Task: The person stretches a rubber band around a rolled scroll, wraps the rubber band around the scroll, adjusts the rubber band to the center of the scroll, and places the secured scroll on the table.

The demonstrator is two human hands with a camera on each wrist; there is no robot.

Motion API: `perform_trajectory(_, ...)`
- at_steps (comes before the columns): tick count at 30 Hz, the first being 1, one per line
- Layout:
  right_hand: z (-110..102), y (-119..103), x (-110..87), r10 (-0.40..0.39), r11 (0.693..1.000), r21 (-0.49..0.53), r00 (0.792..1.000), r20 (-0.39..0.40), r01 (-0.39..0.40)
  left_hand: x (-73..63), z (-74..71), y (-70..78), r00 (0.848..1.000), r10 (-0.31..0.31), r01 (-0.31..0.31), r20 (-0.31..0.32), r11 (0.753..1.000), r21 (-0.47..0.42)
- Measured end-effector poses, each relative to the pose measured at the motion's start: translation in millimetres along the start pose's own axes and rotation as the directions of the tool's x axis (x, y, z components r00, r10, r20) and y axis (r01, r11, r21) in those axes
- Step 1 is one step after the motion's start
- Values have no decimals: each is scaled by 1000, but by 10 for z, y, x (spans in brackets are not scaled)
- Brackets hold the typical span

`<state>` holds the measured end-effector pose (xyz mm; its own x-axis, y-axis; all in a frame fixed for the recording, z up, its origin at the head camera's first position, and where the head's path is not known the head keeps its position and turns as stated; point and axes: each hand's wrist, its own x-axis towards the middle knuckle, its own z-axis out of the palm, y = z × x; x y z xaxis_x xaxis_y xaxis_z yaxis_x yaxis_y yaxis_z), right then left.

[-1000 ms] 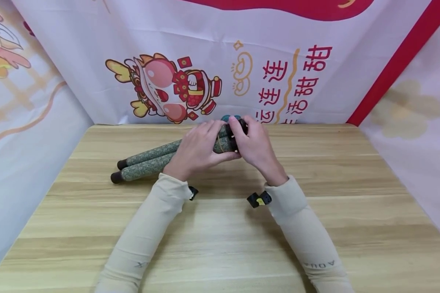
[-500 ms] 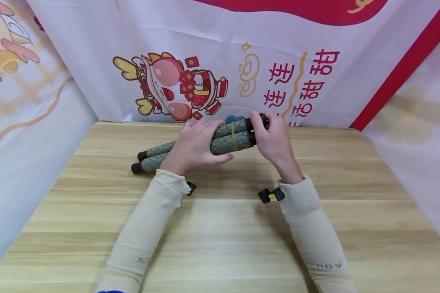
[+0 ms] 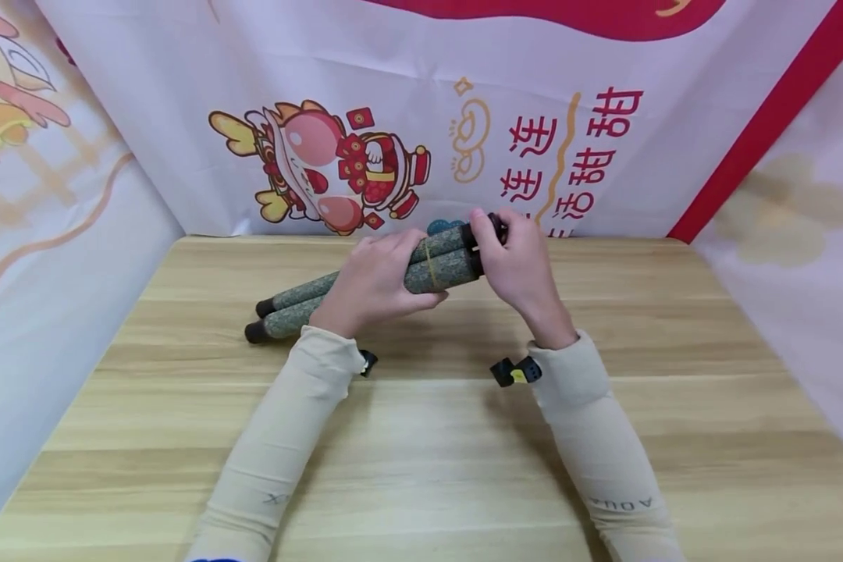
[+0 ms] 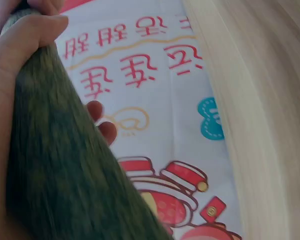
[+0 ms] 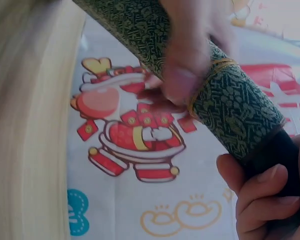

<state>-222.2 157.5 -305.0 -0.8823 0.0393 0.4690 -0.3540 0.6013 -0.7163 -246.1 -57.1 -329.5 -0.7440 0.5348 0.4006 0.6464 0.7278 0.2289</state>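
Rolls since one second ago: the pair of green brocade rolls (image 3: 457, 268) has shifted to the right, so more of it shows beyond the left hand (image 3: 375, 277).
Gap between hands: wider; the right hand (image 3: 520, 261) was close against the left, and now a stretch of patterned fabric lies between the two.
Left hand: wrapped around both rolls, fingers over the far side, thumb along the near side.
Right hand: gripping the dark end caps (image 5: 277, 150) at the right end, fingers curled around them.
Where the rolls are: lying side by side through the left hand, sloping from the right hand down past the left wrist, above the counter (image 3: 407, 468).
Far caps: two more dark tips (image 3: 256, 332), beyond the left hand and low; whether they touch the counter is unclear.
Yellow band: a thin loop (image 3: 432, 269) around the rolls, between the hands and nearer the left.
Sleeves: beige, the left sleeve (image 3: 267, 453) and right sleeve (image 3: 597, 437) reaching each wrist, with a small black device (image 3: 516, 372) below the right hand.
Cloth backdrop: white cloth (image 3: 393, 47) rising behind both hands, with a sideways cartoon mascot (image 3: 323, 172) beyond the left hand, red Chinese characters (image 3: 534, 134) beyond the right, and a teal motif (image 3: 444, 226) just behind the rolls, between the hands.
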Motion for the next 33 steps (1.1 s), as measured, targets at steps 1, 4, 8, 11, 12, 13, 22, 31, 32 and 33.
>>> perform_trajectory(1, -13, 10, -2, 4, 1000, -2, 1000, -13, -4, -10, 8, -20, 1000, -3, 3, 3, 1000, 3)
perform_trajectory(4, -17, -5, -16, 13, 1000, -2, 1000, -23, -14, -16, 18, -24, 999, 20, -20, -29, 999, -25)
perform_trajectory(8, 46, -105, -25, 0, 1000, 4, 1000, 21, 0, -1, -8, 43, 991, 71, -79, -113, 994, -70)
perform_trajectory(11, 74, -159, -24, -13, 1000, 6, 999, 38, 12, -4, -43, 58, 991, 66, -78, -116, 992, -102)
perform_trajectory(12, 76, -164, -20, -13, 1000, 2, 999, 38, 13, -9, -52, 48, 993, 54, -66, -103, 992, -112)
perform_trajectory(13, 74, -162, -18, -12, 1000, 0, 999, 37, 12, -18, -59, 34, 996, 35, -45, -82, 992, -121)
perform_trajectory(22, 28, -62, 0, -16, 1000, -11, 999, 34, 17, -38, -49, -58, 1000, -18, 19, 11, 998, -61)
perform_trajectory(31, 38, -18, -10, -10, 1000, -9, 999, 39, 10, -16, -51, -72, 999, 6, -6, 33, 1000, -1)
perform_trajectory(32, 40, -23, -10, -8, 1000, -11, 999, 39, 9, -17, -52, -78, 999, 6, -6, 36, 1000, -1)
perform_trajectory(33, 45, -20, -8, -8, 1000, -12, 999, 39, 9, -20, -55, -83, 999, 7, -8, 35, 1000, 1)
